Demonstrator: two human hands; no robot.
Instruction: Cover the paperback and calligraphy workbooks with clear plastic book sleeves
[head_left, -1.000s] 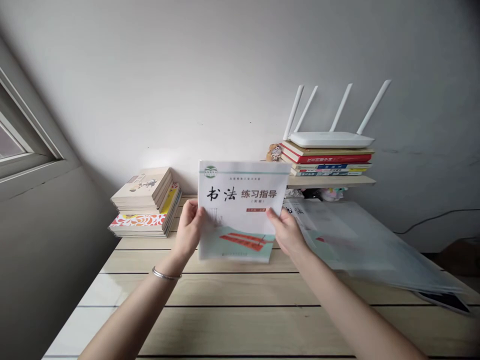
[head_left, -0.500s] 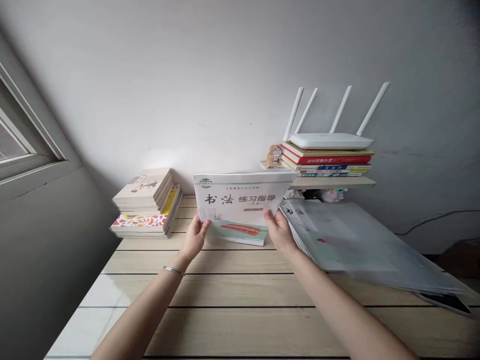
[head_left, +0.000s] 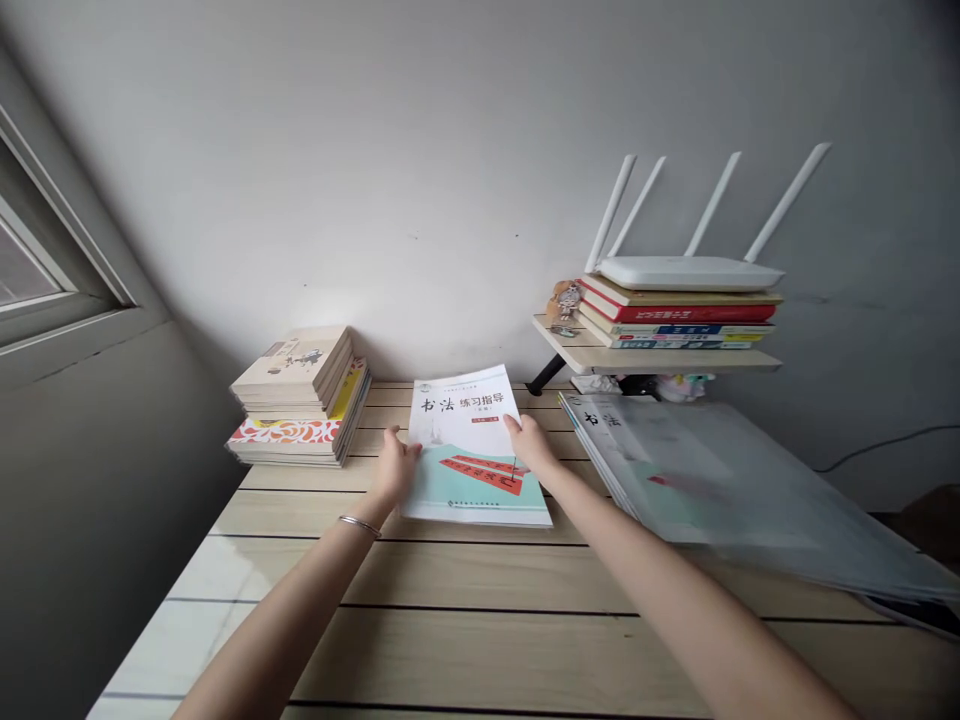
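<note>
Both left hand (head_left: 394, 468) and right hand (head_left: 532, 445) grip the booklet (head_left: 469, 450) by opposite edges, tabletop (head_left: 480, 575) either side.

Room lies above the booklet (head_left: 469, 440); a book stack (head_left: 296, 385) bars left, the shelf (head_left: 574, 348) right, its underside seemingly crowded.

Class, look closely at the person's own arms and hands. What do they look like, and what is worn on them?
Both the left hand and right hand are ungloved. A thin, silver-coloured bracelet circles the left wrist; none shows on the right. No sleeve covers the visible part of either forearm.
</note>
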